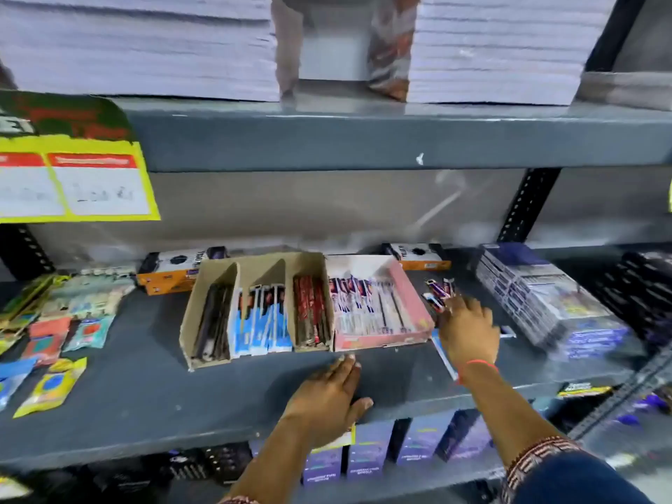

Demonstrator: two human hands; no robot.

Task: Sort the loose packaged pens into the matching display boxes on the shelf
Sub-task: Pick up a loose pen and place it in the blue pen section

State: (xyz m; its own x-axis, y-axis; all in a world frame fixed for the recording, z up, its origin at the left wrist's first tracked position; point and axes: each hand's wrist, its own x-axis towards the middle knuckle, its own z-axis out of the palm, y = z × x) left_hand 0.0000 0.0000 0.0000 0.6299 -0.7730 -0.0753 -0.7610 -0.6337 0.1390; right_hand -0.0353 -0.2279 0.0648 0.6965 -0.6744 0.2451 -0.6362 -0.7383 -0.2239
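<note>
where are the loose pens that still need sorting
In the head view, the loose pens lie on the grey shelf, just right of the pink display box, at the fingertips of the right hand.

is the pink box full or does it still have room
Still has room. In the pink box, packaged pens fill the left and middle, while a bare strip of its floor shows along the right side.

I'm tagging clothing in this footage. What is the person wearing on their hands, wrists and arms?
Both hands are bare, no gloves or rings visible. The right hand has a thin red-orange thread around its wrist and a dark blue sleeve with a red-and-cream patterned cuff higher up. The left hand shows a similar patterned cuff at the frame's bottom edge.
</note>
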